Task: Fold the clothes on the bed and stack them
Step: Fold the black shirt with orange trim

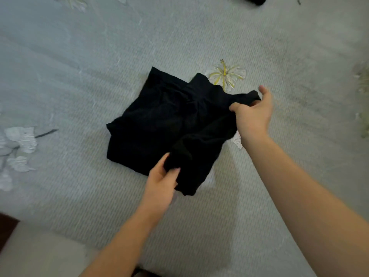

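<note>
Head view: black garment (165, 124) lay partly folded near the middle of the bed (79, 76), on its pale grey flower-print cover. Left hand (161, 181) gripped the garment's near edge, fingers curled into the cloth. Right hand (252, 110) pinched a strip of the garment at its right side, thumb and fingers clamped, strip pulled taut. Another dark item (255, 0) sat at the far edge, cropped.

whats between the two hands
In the head view, only the black garment spans between the left hand and the right hand; both grip it.
</note>
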### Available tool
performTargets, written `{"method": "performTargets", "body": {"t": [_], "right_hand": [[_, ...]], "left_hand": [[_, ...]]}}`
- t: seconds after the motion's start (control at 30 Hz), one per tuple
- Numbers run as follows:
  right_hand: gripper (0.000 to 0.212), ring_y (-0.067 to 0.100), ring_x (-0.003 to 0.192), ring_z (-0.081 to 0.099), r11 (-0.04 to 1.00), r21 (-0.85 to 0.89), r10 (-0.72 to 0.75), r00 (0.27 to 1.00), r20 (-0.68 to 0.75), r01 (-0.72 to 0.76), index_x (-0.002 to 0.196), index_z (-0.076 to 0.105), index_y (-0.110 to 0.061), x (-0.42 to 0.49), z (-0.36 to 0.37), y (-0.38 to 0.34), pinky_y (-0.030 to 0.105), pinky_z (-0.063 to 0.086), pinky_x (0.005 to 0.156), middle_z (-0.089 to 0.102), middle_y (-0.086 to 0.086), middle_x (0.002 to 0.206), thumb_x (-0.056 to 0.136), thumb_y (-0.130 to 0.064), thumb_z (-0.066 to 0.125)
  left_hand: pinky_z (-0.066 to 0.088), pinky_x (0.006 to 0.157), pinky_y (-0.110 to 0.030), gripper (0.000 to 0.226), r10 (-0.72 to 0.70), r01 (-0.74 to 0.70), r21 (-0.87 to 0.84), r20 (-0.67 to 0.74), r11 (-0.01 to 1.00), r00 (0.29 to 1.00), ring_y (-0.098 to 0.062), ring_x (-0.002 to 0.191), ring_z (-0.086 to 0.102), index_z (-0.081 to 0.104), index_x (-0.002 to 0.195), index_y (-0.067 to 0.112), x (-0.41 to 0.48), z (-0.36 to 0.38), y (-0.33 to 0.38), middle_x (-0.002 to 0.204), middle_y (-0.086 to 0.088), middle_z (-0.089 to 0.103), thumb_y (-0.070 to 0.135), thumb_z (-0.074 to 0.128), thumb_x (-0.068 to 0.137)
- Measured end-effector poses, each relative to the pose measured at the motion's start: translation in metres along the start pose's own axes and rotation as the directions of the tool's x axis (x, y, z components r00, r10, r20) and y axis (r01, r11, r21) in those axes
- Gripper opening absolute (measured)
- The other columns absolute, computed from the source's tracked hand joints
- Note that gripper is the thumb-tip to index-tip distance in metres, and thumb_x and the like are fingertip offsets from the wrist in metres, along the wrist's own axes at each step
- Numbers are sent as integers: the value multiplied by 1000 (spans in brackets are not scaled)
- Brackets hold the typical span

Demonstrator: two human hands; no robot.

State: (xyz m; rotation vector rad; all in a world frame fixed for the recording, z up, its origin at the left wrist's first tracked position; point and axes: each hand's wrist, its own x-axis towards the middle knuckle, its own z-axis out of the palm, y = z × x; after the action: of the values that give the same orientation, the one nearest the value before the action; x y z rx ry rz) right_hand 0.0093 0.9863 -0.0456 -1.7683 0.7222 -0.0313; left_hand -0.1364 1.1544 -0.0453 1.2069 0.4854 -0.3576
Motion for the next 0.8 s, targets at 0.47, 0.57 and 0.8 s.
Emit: {"method": "performTargets", "body": {"t": [0.47,0.57,0.8], "right_hand": [[49,21,102,54,909,-408,-41,994,102,79,127,44,-10,-42,76,33,38,47,93,44,4,121,83,-16,64],[51,25,101,57,913,-337,251,968,18,-230,118,48,-7,-37,66,51,40,48,93,53,13,121,79,-31,72],[20,24,56,63,838,-482,398,890,223,-255,81,59,0,-39,52,48,37,55,61,65,17,70,84,-19,62]], "left_hand": [[51,74,-31,21,-370,235,-309,-518,921,771,-19,100,63,60,107,22,9,-97,-15,112,-7,64,36,50,96],[53,85,-34,43,-398,330,-234,-375,915,838,-16,106,62,53,127,22,11,-75,-22,118,0,63,45,57,90],[46,82,-22,29,-157,165,-29,-505,986,849,-7,103,56,47,119,24,18,-59,-12,114,7,57,16,54,92]]}}
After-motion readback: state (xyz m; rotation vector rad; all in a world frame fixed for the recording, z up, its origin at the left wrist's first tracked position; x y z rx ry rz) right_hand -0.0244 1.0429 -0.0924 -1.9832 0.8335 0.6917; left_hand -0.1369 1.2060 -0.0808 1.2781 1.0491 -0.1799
